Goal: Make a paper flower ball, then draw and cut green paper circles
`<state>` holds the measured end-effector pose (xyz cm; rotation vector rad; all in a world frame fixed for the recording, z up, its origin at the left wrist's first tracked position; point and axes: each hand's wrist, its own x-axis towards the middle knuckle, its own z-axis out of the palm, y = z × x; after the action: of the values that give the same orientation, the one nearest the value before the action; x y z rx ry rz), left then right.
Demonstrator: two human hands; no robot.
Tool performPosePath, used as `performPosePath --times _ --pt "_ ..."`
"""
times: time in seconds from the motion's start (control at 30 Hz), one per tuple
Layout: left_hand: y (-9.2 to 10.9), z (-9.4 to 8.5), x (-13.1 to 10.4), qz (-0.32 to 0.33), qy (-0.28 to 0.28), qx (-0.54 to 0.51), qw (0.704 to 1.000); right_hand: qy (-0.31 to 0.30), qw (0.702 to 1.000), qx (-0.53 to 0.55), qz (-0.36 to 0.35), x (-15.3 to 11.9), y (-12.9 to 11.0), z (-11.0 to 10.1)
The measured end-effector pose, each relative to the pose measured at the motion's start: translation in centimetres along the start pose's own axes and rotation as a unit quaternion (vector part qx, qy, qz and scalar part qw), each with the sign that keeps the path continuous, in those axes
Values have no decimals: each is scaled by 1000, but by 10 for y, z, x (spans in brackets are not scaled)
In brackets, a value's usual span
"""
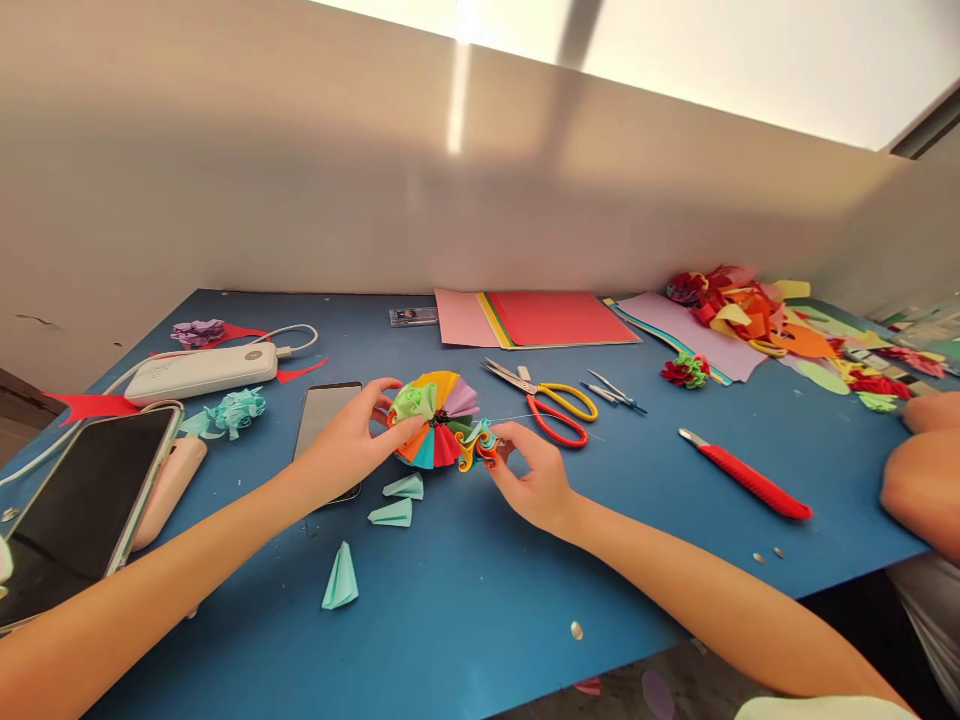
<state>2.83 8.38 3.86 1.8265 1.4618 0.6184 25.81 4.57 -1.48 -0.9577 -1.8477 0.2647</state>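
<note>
A round, multicoloured pleated paper rosette (pixel 435 425) is pinched at its left side by my left hand (pixel 367 425), the thumb lying across its front. My right hand (pixel 534 475) grips a small curled paper flower (pixel 478 447) in orange, yellow and blue, which touches or overlaps the rosette's right edge. Several folded light-blue paper pieces (pixel 342 577) lie on the table below my left hand. Just beyond my right hand rest scissors (pixel 541 400) with one red and one yellow handle. A dark-screened phone (pixel 319 420) is partly hidden under my left wrist.
Coloured paper sheets (pixel 555 318) lie against the wall. A red utility knife (pixel 750 482) and tweezers (pixel 606 387) are on the right side. Paper scraps (pixel 750 305) pile up at the far right. At left are a white power bank (pixel 202 372) and a larger phone (pixel 94 500). Another person's arm (pixel 926 480) rests at the right edge.
</note>
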Motion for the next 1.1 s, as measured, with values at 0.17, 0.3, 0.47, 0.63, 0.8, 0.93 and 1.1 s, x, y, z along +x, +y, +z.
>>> performPosePath --times 0.17,0.3,0.47,0.63,0.8,0.93,1.1 --pt "6 0 -6 -3 -16 -19 1000 -16 1000 -19 -17 -3 3 3" --pt "7 3 -10 -1 -30 -28 999 -14 999 -39 -33 -3 4 3" --pt "11 5 -15 -9 -38 -26 999 -25 995 -54 -86 -3 3 1" --pt "18 5 -19 -18 -33 -12 999 -39 988 -83 -126 0 5 -5" --pt "22 5 -22 -3 -30 2 1000 -49 982 -113 -144 4 5 -11" --pt "24 5 -24 6 -27 17 999 -49 980 -119 -155 5 2 -13" --pt "24 5 -26 28 -18 55 998 -57 978 -116 -164 4 -1 -14"
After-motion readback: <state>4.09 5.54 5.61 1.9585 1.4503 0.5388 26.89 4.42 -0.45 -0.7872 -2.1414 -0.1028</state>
